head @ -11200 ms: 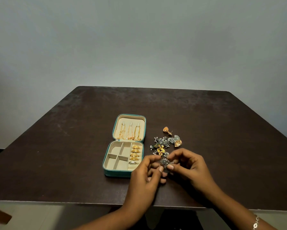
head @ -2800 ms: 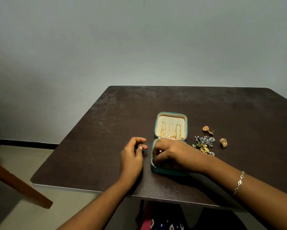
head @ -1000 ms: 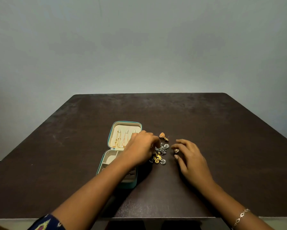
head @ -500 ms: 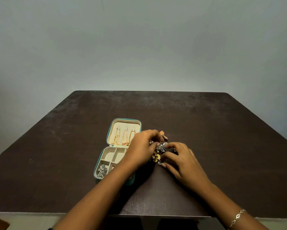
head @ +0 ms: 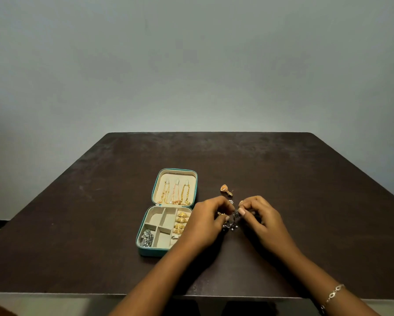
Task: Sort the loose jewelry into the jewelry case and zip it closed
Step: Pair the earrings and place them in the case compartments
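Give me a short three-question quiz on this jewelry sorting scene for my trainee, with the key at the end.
1. True or false: the jewelry case is zipped shut.
2. Where in the case does the silver cluster lie? A) near-left compartment B) far-left compartment C) the lid
3. Fill in: the left hand and right hand both pinch the loose silver jewelry over the table, to the ____ of the case.
Key: 1 false, it lies open. 2 A. 3 right.
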Action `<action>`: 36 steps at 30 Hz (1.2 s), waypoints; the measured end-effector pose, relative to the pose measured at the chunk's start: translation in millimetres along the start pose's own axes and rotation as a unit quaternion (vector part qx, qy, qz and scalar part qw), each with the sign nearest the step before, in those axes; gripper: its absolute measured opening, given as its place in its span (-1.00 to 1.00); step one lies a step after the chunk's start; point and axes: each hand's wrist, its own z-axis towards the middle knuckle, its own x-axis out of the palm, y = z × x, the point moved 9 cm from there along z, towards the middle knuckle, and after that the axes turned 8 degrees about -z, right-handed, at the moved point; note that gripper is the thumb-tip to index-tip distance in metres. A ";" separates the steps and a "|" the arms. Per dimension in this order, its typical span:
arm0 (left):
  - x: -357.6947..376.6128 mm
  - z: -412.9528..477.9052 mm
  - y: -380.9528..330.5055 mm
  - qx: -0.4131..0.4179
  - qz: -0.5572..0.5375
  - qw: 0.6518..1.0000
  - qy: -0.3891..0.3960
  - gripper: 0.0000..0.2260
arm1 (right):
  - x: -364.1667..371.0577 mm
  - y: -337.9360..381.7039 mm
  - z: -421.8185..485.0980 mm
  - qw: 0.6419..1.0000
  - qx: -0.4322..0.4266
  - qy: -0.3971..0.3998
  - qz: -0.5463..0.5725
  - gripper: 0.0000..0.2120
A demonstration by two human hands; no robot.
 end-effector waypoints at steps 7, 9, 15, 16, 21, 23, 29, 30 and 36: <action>-3.4 1.3 -8.1 0.008 -0.077 0.997 -0.031 -0.84 | -12.2 22.5 3.6 0.998 -0.046 -0.026 -0.020 -0.70; -5.8 1.7 -12.3 0.018 -0.102 0.994 -0.034 -0.85 | -14.8 31.3 6.0 0.998 -0.060 -0.029 -0.019 -0.70; -24.9 2.6 -11.9 -0.001 -0.225 0.972 -0.066 -0.87 | -26.4 38.2 10.1 0.997 -0.028 -0.054 0.054 -0.74; -29.2 1.9 -12.8 -0.003 -0.243 0.968 -0.068 -0.86 | -27.9 33.9 9.6 0.997 -0.013 -0.056 0.056 -0.74; -59.1 -3.6 -17.1 0.015 -0.246 0.967 -0.067 -0.85 | -30.8 5.2 1.2 0.997 0.043 -0.066 0.006 -0.87; -71.6 -7.5 -14.5 0.017 -0.260 0.963 -0.075 -0.86 | -29.5 -2.9 -2.5 0.996 0.051 -0.063 -0.034 -0.86; -90.4 -16.4 3.4 -0.030 -0.324 0.941 -0.090 -0.93 | -18.7 -5.2 -4.2 0.991 0.033 -0.048 -0.123 -0.83; -93.7 -16.4 5.9 -0.039 -0.325 0.940 -0.094 -0.93 | -14.2 -5.6 -3.5 0.990 0.032 -0.035 -0.134 -0.83; -105.6 -16.3 13.2 -0.084 -0.355 0.925 -0.105 -0.89 | 11.1 -4.5 11.0 0.987 0.050 0.012 -0.150 -0.83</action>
